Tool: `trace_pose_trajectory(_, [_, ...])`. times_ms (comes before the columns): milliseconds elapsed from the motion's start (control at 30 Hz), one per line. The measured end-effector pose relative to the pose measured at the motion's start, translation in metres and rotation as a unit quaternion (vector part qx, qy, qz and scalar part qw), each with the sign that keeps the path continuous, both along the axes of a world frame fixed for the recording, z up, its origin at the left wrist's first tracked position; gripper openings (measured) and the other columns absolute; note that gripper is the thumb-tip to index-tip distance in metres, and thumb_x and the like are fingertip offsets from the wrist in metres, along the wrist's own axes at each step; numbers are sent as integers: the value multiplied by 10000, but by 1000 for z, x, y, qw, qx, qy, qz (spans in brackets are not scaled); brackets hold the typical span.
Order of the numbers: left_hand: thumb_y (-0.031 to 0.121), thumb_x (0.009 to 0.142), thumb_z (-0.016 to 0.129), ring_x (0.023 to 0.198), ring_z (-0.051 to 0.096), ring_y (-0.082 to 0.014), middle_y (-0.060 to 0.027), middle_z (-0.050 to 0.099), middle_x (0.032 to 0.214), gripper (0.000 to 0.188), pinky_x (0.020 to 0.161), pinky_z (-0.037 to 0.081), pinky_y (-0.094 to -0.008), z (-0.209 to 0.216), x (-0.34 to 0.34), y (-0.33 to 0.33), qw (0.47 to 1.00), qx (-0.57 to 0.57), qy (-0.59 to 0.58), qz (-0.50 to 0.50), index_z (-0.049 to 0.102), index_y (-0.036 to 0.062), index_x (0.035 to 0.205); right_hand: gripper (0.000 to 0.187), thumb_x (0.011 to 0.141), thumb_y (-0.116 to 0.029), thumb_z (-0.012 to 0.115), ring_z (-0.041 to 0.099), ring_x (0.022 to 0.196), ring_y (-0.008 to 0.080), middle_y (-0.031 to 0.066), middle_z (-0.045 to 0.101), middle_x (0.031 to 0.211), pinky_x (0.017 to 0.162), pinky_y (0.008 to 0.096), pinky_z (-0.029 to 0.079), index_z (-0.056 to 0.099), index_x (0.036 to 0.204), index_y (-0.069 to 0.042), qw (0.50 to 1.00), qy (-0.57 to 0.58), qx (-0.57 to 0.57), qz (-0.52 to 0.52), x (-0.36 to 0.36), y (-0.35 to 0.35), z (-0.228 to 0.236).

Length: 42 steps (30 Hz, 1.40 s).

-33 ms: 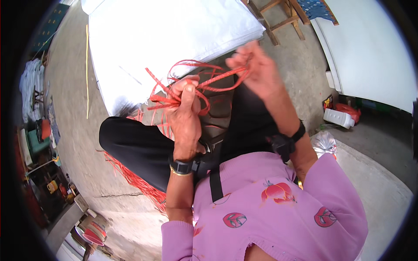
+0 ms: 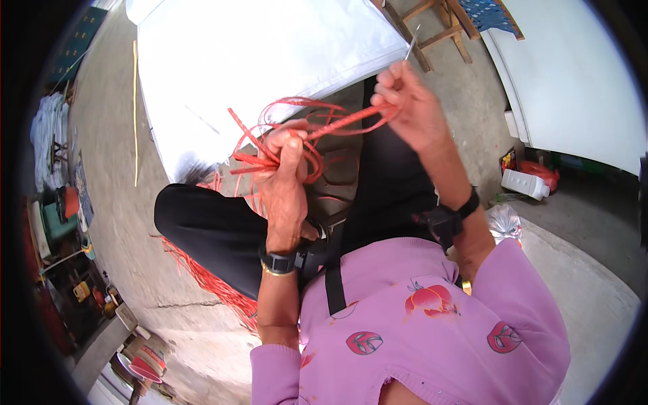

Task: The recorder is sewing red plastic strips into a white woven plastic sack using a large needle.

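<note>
My left hand [image 2: 283, 169] is closed, its thumb pressing down on a bundle of narrow red strips [image 2: 251, 160]. Loops and loose ends of the strips stick out around its fingers. To the right, my right hand [image 2: 413, 111] is raised with curled fingers and grips the far end of a twisted or braided red length [image 2: 341, 123], stretched between both hands. A thin, pointed metal tool [image 2: 412, 42] juts up from the right-hand fingers; its lower end is hidden there.
A white cloth-covered surface [image 2: 270, 40] lies ahead, with a dark thin object [image 2: 202, 119] on it. More red strips [image 2: 209, 280] hang beside my left leg. A wooden stool [image 2: 432, 30] stands far right, near a white jug [image 2: 525, 183]. A yellow strip [image 2: 136, 115] lies on the floor.
My right hand has moved slightly right and turned, drawing the red length straighter. The metal tool now shows above its fingers. My left hand stays nearly in place.
</note>
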<state>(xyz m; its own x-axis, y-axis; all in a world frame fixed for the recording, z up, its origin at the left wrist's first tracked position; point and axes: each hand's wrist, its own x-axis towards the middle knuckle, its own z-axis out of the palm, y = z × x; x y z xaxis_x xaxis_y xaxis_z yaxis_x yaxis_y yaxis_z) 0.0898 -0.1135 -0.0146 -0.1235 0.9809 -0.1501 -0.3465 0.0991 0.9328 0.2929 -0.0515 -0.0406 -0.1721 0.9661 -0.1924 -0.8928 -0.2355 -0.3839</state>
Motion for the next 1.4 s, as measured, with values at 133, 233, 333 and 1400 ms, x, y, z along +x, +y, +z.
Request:
trace_pose_trajectory(133, [154, 849, 608, 751, 546, -83, -91, 620, 955, 201, 692, 431, -217, 14, -14, 11, 995, -18, 98, 10, 615, -1, 975, 249, 908, -244, 492, 510, 594, 135, 27, 514, 690, 547, 294, 408, 550, 776, -41, 788, -589, 180, 15, 30, 17, 28])
trace_pose_trajectory(233, [146, 823, 637, 837, 576, -145, -77, 635, 876, 243, 793, 441, -272, 30, -18, 38, 979, -25, 198, 44, 613, -31, 987, 249, 850, -222, 540, 529, 550, 194, 42, 517, 587, 518, 293, 412, 576, 676, -48, 375, -868, 310, -102, 34, 44, 20])
trace_pose_trajectory(333, [123, 795, 652, 779, 585, -148, -69, 643, 850, 211, 729, 454, -282, 5, -17, 77, 942, 70, 326, 27, 628, -17, 950, 240, 833, -246, 549, 570, 579, 256, 67, 579, 604, 519, 330, 438, 598, 675, -72, 235, -877, 412, -75, 28, 74, 0])
trace_pose_trajectory(1400, [180, 690, 654, 588, 489, -122, -19, 557, 629, 206, 540, 385, -271, -34, 13, 177, 857, -57, 451, -244, 663, -12, 765, 297, 821, -289, 529, 603, 615, 299, 146, 595, 620, 548, 402, 456, 636, 663, -61, 277, -910, 305, 38, 29, 97, -12])
